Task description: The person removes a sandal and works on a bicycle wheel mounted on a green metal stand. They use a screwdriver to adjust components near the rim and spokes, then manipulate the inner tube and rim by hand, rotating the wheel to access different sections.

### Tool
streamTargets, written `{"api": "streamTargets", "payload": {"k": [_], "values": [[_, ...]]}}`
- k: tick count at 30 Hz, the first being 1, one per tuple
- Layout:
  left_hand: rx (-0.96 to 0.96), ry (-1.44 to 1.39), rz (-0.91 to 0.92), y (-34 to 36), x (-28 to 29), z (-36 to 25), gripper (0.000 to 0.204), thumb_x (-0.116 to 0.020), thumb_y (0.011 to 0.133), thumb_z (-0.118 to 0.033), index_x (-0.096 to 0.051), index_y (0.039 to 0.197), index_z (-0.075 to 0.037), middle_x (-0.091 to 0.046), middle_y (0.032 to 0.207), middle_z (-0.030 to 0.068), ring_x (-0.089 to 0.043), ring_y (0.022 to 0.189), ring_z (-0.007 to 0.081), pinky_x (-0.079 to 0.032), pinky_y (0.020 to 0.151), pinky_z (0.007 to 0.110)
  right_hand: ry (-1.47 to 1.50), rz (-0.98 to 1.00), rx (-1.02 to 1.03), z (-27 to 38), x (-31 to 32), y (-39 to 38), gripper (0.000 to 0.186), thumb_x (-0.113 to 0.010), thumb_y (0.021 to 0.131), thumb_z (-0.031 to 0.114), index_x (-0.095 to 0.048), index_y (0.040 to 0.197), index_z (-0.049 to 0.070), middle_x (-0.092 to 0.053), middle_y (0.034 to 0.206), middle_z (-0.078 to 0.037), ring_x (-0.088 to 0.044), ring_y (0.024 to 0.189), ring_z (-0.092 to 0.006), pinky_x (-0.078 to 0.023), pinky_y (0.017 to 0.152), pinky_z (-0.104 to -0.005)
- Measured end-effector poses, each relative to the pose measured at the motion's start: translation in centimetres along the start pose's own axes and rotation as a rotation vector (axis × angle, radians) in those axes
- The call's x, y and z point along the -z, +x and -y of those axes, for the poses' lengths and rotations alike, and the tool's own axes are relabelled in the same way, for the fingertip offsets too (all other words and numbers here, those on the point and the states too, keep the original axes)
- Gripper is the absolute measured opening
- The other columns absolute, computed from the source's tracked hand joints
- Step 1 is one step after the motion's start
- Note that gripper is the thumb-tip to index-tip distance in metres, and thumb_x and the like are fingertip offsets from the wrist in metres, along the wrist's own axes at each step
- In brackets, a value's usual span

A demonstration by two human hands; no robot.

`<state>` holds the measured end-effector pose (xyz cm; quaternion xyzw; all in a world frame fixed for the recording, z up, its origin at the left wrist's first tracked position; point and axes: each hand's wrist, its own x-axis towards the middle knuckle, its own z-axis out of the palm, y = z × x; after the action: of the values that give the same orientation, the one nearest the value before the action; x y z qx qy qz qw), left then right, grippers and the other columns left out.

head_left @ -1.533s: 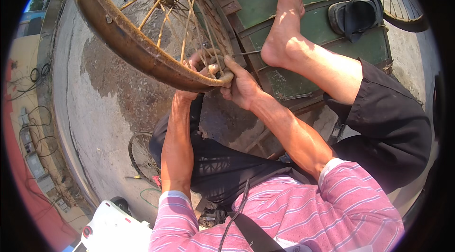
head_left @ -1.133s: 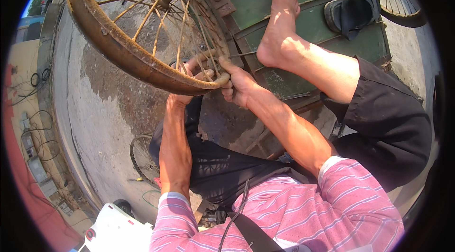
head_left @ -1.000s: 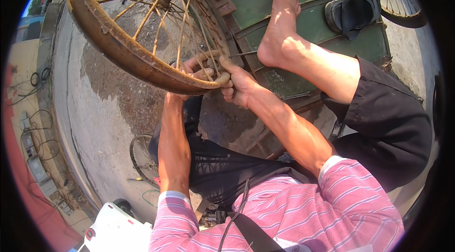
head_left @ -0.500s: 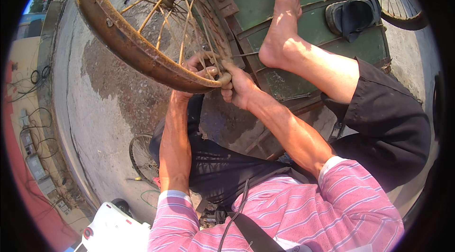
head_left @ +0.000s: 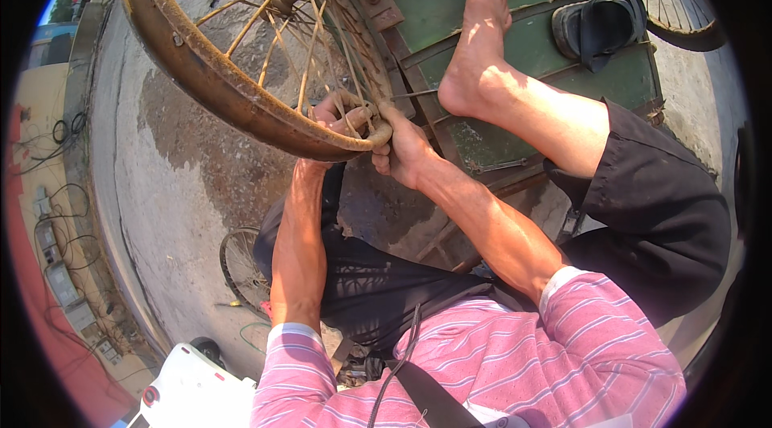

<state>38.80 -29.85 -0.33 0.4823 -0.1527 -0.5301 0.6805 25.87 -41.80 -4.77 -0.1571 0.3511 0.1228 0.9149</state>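
Note:
A rusty spoked wheel rim (head_left: 233, 86) without a tyre stands tilted in front of me, fixed beside a green cart bed. Between its lower spokes my left hand (head_left: 342, 116) reaches in, its fingers curled about a spoke near the rim's near edge. My right hand (head_left: 404, 145) is closed round the outer side of the rim, thumb on top and fingers folded beneath. The two hands nearly meet at the lowest part of the wheel. Rim and spokes partly hide my left fingers, so exactly what they pinch is hard to see.
My bare foot (head_left: 485, 50) rests on the green cart bed (head_left: 434, 14), near a black sandal (head_left: 603, 30). Another wheel (head_left: 683, 34) stands at far right. A smaller wheel (head_left: 241, 267) lies left on the concrete, a white vehicle (head_left: 193, 392) below it, cables (head_left: 68, 130) along the wall.
The wheel rim has shifted slightly to the left and down. Both hands have moved a little with it, keeping their hold.

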Motion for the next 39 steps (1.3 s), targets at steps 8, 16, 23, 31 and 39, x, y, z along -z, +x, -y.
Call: {"api": "streamTargets", "payload": {"k": [8, 16, 23, 31, 39], "values": [[-0.194, 0.725, -0.308, -0.1, -1.2, 0.9, 0.021, -0.070, 0.100, -0.019, -0.064, 0.105, 0.000, -0.068, 0.080, 0.0049, -0.063, 0.065, 0.0107, -0.050, 0.056, 0.027, 0.031, 0.116, 0.034, 0.1, 0.0, -0.3, 0.048, -0.058, 0.099, 0.065, -0.056, 0.088, 0.018, -0.048, 0.064, 0.001, -0.045, 0.056, -0.0149, -0.034, 0.054, -0.0304], [-0.217, 0.562, -0.291, 0.1, 0.0, 0.9, 0.021, -0.066, 0.104, -0.024, -0.068, 0.108, -0.003, -0.064, 0.080, -0.0021, -0.057, 0.067, 0.0058, -0.046, 0.057, 0.025, -0.062, 0.086, 0.058, -0.3, 0.2, -0.2, 0.051, -0.067, 0.092, 0.070, -0.060, 0.083, 0.020, -0.048, 0.064, 0.003, -0.045, 0.056, -0.0120, -0.033, 0.054, -0.0277], [-0.437, 1.154, -0.389, 0.0, 0.7, 1.2, 0.030, -0.061, 0.103, -0.028, -0.069, 0.108, 0.000, -0.068, 0.082, 0.0055, -0.062, 0.070, 0.0124, -0.048, 0.060, 0.031, -0.141, 0.018, -0.071, 1.4, -0.6, -0.8, 0.054, -0.063, 0.093, 0.072, -0.060, 0.083, 0.019, -0.047, 0.063, 0.004, -0.045, 0.053, -0.0114, -0.033, 0.051, -0.0268], [-0.812, 1.602, -0.292, 0.7, 2.0, 1.4, 0.030, -0.062, 0.102, -0.028, -0.069, 0.108, 0.000, -0.069, 0.081, 0.0075, -0.064, 0.071, 0.0153, -0.052, 0.063, 0.035, -0.135, -0.055, -0.095, 1.5, -0.8, -0.2, 0.051, -0.065, 0.094, 0.067, -0.052, 0.079, 0.019, -0.045, 0.062, 0.004, -0.041, 0.048, -0.0116, -0.029, 0.048, -0.0272], [-0.194, 0.560, -0.370, -1.1, -1.1, 1.3, 0.030, -0.066, 0.101, -0.025, -0.068, 0.115, 0.000, -0.069, 0.082, 0.0048, -0.062, 0.070, 0.0100, -0.050, 0.061, 0.028, 0.084, -0.018, 0.022, -0.2, -0.3, 0.5, 0.042, -0.057, 0.104, 0.054, -0.052, 0.084, 0.017, -0.045, 0.062, 0.001, -0.044, 0.054, -0.0148, -0.030, 0.051, -0.0310]]}}
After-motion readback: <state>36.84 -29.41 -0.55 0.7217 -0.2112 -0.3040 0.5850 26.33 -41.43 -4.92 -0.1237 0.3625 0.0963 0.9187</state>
